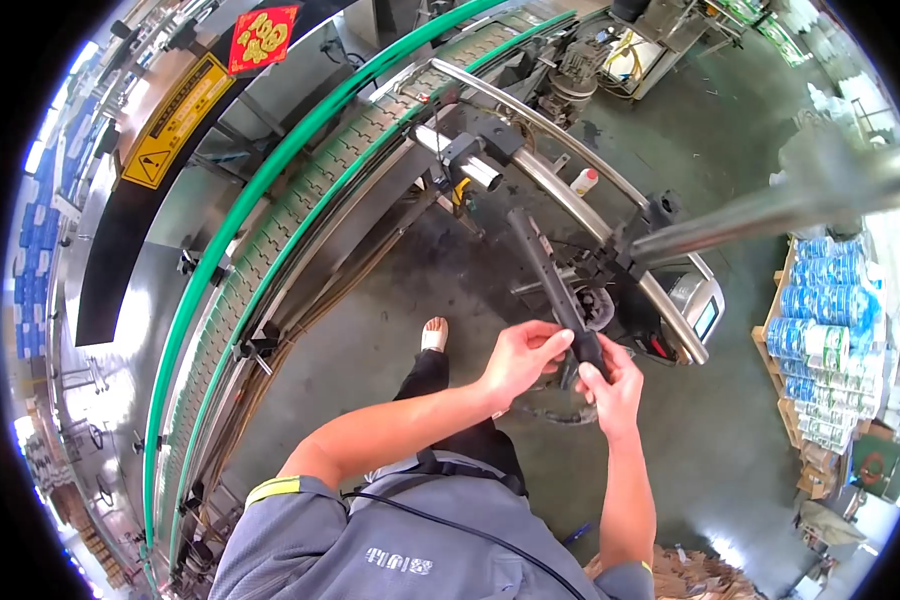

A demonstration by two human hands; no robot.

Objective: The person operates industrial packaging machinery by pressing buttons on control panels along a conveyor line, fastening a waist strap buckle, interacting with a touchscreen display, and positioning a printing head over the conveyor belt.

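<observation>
A long dark bar-shaped tool point(543, 258) points up and away from the body, its thick black lower end between both hands. My left hand point(527, 362) pinches that end from the left side, thumb and fingers pressed together. On the right side, my right hand point(613, 382) has its thumb and fingers closed round the same black end, a little lower. Just behind the hands, a round dark part point(596, 308) sits below a steel rail frame point(570, 205). Part of the grip is hidden by the fingers.
A curved conveyor point(270, 228) with green guide rails point(232, 215) runs along the left. A blurred metal pole point(770, 212) crosses the right. Wrapped blue and white packs point(818, 305) stand on a pallet point(767, 350) at far right. A white bottle point(582, 182) is near the rails.
</observation>
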